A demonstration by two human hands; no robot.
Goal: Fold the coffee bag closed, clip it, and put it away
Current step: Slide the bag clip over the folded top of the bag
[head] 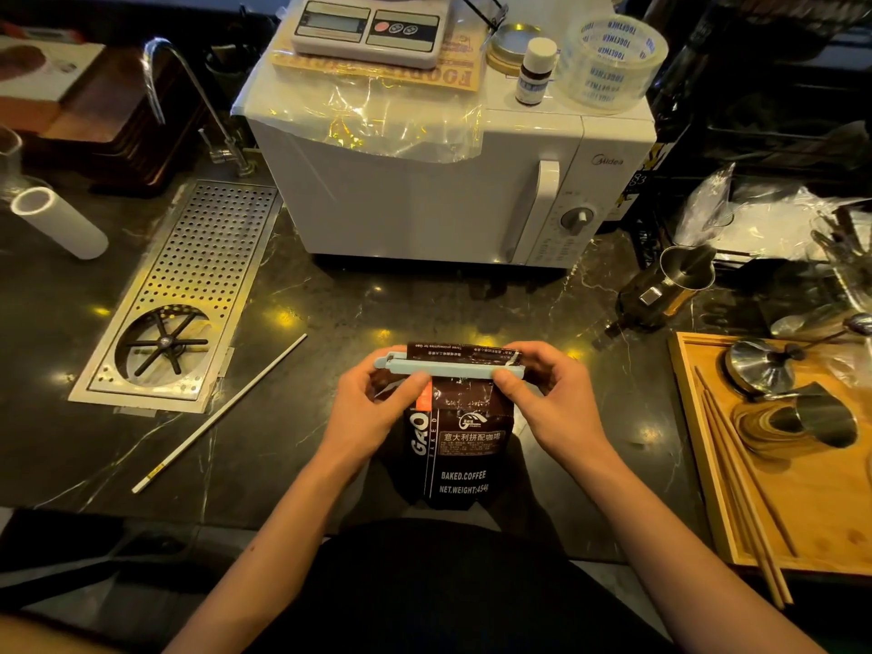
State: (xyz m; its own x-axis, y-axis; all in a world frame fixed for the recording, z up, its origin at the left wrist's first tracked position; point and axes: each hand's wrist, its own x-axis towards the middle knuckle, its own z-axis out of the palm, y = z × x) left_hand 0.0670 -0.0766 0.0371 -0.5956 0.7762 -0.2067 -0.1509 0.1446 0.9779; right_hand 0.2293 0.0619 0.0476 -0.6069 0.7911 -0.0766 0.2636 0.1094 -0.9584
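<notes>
A dark brown coffee bag [460,446] stands upright on the dark marble counter near its front edge. Its top is folded over, and a long pale blue clip [453,366] lies across the fold. My left hand [377,398] pinches the clip's left end, thumb on its front. My right hand [547,394] grips the clip's right end together with the bag's top corner. Both hands are closed on the clip.
A white microwave [448,181] stands right behind the bag, with a scale, a tape roll and a small bottle on top. A perforated drain tray [188,285] and a white stick [222,413] lie to the left. A wooden tray [802,488] with metal tools sits at the right.
</notes>
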